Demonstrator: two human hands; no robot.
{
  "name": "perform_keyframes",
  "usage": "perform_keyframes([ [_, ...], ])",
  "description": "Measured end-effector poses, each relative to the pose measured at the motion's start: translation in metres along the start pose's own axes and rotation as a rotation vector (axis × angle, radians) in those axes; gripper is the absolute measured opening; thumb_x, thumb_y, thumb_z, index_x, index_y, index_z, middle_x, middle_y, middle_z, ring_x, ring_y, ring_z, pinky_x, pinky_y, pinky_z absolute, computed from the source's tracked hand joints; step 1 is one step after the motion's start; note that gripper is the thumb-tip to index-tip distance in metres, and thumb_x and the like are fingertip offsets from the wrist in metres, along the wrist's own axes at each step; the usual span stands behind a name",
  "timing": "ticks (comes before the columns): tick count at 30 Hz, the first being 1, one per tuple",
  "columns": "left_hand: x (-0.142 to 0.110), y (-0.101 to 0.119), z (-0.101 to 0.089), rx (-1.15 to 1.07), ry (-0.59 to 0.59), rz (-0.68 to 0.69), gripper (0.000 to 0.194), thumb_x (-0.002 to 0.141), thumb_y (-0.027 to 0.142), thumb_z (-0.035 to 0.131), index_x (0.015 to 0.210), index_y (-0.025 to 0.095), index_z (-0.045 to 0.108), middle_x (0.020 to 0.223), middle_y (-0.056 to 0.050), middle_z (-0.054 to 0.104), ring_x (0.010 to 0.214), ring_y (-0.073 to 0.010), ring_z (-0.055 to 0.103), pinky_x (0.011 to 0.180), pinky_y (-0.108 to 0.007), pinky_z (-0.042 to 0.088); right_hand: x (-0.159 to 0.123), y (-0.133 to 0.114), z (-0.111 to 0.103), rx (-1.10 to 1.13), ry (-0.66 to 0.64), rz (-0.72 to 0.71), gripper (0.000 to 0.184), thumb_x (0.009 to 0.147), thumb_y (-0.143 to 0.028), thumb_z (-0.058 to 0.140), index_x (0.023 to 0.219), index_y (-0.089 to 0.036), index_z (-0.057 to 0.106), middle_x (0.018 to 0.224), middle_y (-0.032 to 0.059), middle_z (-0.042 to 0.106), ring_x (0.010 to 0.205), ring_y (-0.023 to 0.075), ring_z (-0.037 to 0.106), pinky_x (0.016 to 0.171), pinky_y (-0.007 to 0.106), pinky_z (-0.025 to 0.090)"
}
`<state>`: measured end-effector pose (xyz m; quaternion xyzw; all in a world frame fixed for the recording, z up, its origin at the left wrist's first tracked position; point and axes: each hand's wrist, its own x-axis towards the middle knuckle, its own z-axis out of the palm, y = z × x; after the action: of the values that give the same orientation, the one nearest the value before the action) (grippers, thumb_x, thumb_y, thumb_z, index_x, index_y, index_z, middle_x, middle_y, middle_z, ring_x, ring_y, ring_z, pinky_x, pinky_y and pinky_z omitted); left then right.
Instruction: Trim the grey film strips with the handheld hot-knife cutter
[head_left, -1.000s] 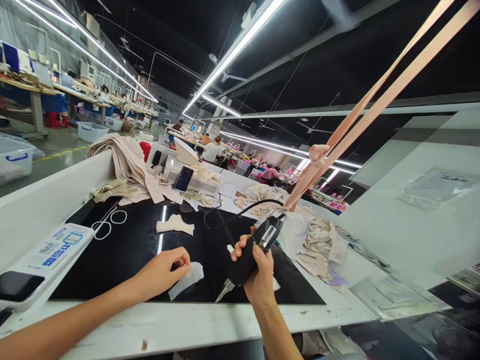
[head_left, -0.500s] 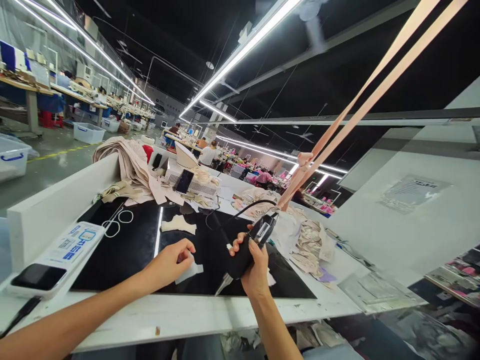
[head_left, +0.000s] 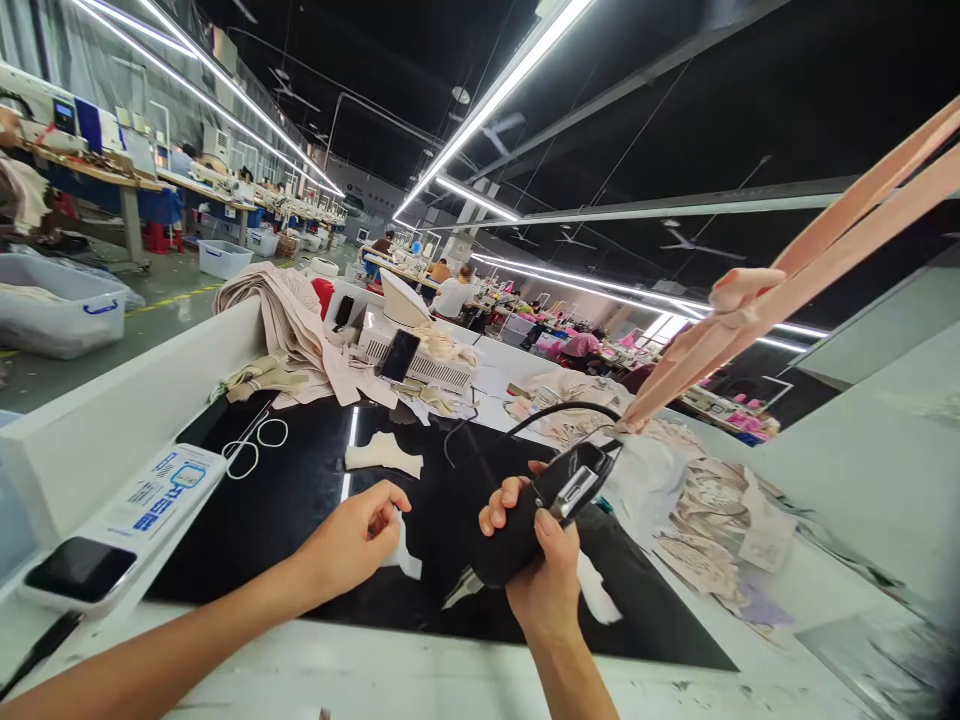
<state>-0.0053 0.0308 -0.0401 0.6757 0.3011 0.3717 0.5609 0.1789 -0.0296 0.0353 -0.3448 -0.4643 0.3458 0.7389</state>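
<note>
My right hand (head_left: 551,560) is wrapped around a black corded hand tool (head_left: 525,530) with a tapered metal tip. The tip points down and left, just over the black mat. A knotted pink fabric strap (head_left: 739,310) runs from the tool's upper end to the top right. Left of the tool, my left hand (head_left: 367,535) is closed, fingers curled in; whether anything is in them is hidden. A white fabric piece (head_left: 406,560) shows partly from under that hand. Beyond it lies a cream fabric piece (head_left: 384,456), and right of my right hand another white piece (head_left: 598,590).
The black mat (head_left: 247,540) covers much of the white table. At left are a white control box (head_left: 161,500) and white loops (head_left: 256,447). Stacked beige fabric (head_left: 292,310), a phone (head_left: 400,355) and fabric heaps (head_left: 712,510) line the back and right. People sit farther off.
The view has turned left, so the table and strap appear farther right. My right hand still grips the tool; my left hand keeps its curled shape beside the white piece.
</note>
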Motion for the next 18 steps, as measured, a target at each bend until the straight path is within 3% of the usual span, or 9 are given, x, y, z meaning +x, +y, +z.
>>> perform_keyframes([
  [9, -0.009, 0.009, 0.002, -0.074, -0.037, -0.070, 0.020, 0.087, 0.034, 0.056, 0.101, 0.020, 0.056, 0.072, 0.005, 0.043, 0.063, -0.0109, 0.041, 0.055, -0.021, 0.034, 0.002, 0.005, 0.001, 0.039, -0.018, 0.018, 0.045, 0.076, -0.048, 0.079, 0.113, -0.032, 0.061, 0.077, -0.0026, 0.055, 0.058, 0.0133, 0.051, 0.050, 0.029, 0.046],
  [18, -0.013, 0.015, -0.012, -0.109, 0.004, -0.104, 0.021, 0.085, 0.034, 0.060, 0.100, 0.020, 0.058, 0.072, 0.005, 0.042, 0.063, -0.0107, 0.040, 0.055, -0.021, 0.035, 0.003, 0.006, 0.000, 0.009, -0.070, -0.012, 0.047, 0.078, -0.047, 0.080, 0.119, -0.033, 0.061, 0.083, -0.0004, 0.059, 0.063, 0.0153, 0.058, 0.056, 0.032, 0.053],
])
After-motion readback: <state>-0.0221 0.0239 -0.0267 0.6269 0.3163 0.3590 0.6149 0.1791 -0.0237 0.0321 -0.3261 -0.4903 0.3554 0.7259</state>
